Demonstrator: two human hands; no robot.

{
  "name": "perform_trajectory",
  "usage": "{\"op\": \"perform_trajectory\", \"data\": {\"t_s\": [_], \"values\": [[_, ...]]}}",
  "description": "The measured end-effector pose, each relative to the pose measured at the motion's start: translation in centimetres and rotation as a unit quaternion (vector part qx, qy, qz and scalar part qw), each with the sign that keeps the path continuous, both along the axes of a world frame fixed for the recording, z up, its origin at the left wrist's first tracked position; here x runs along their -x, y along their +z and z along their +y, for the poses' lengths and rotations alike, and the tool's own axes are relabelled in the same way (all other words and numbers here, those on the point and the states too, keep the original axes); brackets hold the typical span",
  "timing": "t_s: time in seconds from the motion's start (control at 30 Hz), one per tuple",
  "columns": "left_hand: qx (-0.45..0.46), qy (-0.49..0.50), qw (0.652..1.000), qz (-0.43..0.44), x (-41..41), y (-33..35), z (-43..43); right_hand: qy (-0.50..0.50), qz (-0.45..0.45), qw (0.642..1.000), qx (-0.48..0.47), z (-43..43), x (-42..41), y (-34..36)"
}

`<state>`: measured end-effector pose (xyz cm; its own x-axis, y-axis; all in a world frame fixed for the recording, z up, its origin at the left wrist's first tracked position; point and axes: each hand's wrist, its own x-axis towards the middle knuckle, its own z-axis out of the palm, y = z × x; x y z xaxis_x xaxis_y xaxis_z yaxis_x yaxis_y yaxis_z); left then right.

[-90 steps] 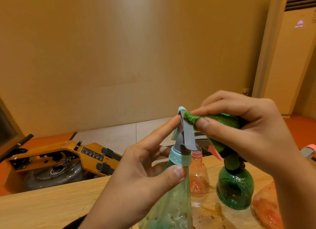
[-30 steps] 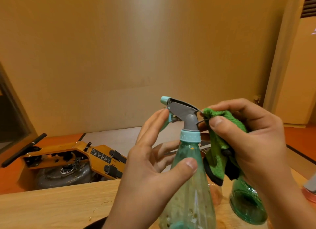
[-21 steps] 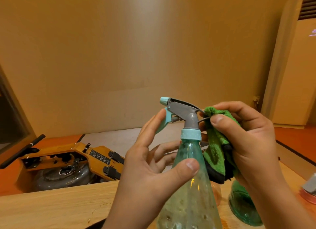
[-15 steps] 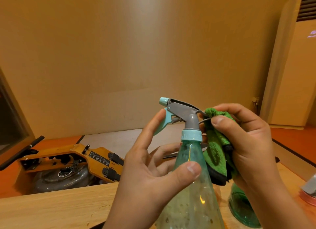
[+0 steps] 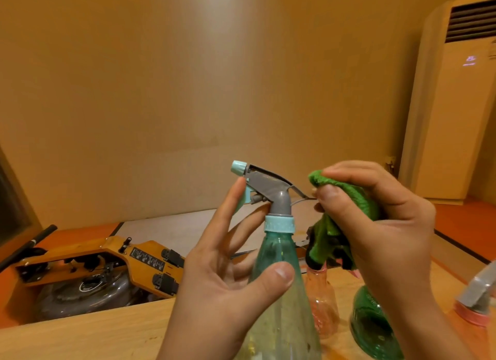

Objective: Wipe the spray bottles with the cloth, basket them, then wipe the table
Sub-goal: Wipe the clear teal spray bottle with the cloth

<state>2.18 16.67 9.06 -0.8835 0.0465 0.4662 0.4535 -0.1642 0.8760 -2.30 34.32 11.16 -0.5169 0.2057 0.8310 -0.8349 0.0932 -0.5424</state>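
Nearest the camera, the left hand (image 5: 225,287) grasps the teal spray bottle (image 5: 276,249), thumb across its front, forefinger reaching up by the trigger. That bottle is upright, long axis vertical, base out of frame; its grey head and teal nozzle point left, and its clear body is speckled. Just right of its head, the right hand (image 5: 383,225) clutches one bunched green cloth (image 5: 330,239). Behind it on the table (image 5: 80,338) stand three more bottles: pink bottle (image 5: 320,300), green bottle (image 5: 370,322), and a grey-headed bottle (image 5: 477,298) far right. Beyond, to its left, lies a yellow machine (image 5: 107,260).
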Motion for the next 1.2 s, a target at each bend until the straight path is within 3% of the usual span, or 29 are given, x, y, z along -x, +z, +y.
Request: {"op": "perform_trajectory", "data": {"t_s": [0.2, 0.37, 0.5, 0.67, 0.83, 0.97, 1.2], "values": [[0.026, 0.003, 1.0, 0.0, -0.2, -0.2, 0.6, -0.118, 0.091, 0.973, -0.174, 0.5, 0.1, 0.0], [0.009, -0.003, 1.0, 0.003, -0.4, 0.2, 0.2, -0.093, 0.111, 0.95, -0.275, 1.5, 0.0, 0.4], [0.014, -0.013, 1.0, 0.002, -0.7, 0.3, 0.5, -0.117, 0.099, 0.958, -0.241, 2.2, -0.3, 0.7], [0.018, 0.015, 1.0, 0.01, -0.8, 0.3, 0.5, -0.048, 0.108, 0.942, -0.313, 2.6, -0.5, 0.9], [0.034, 0.025, 0.999, 0.013, -0.9, 0.2, 0.6, -0.102, 0.093, 0.957, -0.253, 1.9, -0.3, 0.6], [0.028, 0.044, 0.998, 0.021, -0.7, 0.2, 0.1, -0.034, 0.1, 0.946, -0.305, 1.5, -0.5, 0.5], [0.046, 0.038, 0.998, 0.029, -1.0, 0.1, 0.6, -0.136, 0.116, 0.96, -0.215, 0.8, -0.4, 0.0]]}}
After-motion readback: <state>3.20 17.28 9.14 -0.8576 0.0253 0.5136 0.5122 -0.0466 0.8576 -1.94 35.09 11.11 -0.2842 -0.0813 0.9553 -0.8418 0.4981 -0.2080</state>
